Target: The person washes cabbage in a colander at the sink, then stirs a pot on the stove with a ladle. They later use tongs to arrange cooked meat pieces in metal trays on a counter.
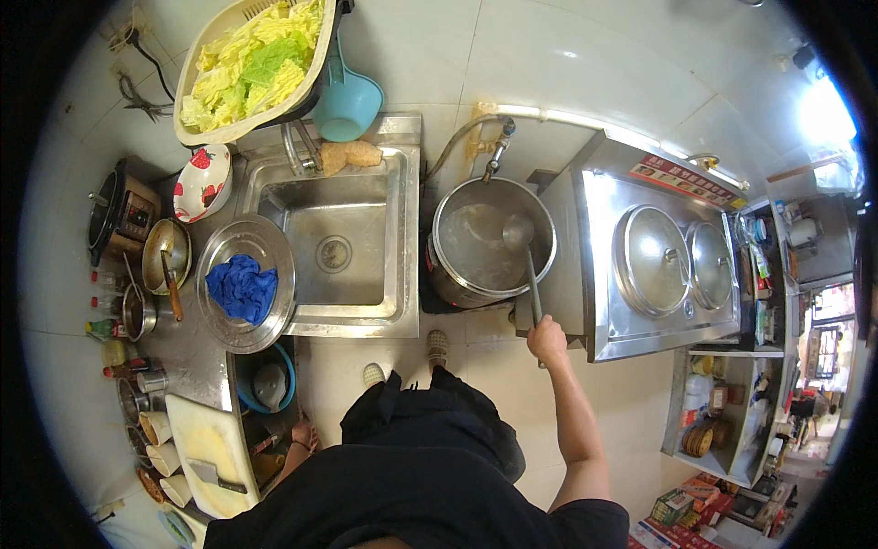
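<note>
My right hand (547,341) is closed around the handle of a long metal ladle (532,274). The ladle's bowl rests in the cloudy liquid of a big round metal pot (442,267), which stands between the sink and a steel cooking unit. Low at my left side, next to the shelf under the counter, is my left hand (304,435), with a dark band at its wrist. Its fingers are small in the picture, and whether they hold anything is unclear. A tap (495,161) with a hose is mounted above the pot's back rim.
Left of the pot is a steel sink (410,274). A large metal lid (240,340) bearing a blue cloth (241,288) overlaps its left edge. A cleaver (206,473) lies on a cutting board (199,418). The steel unit (600,329) with lidded pots stands right.
</note>
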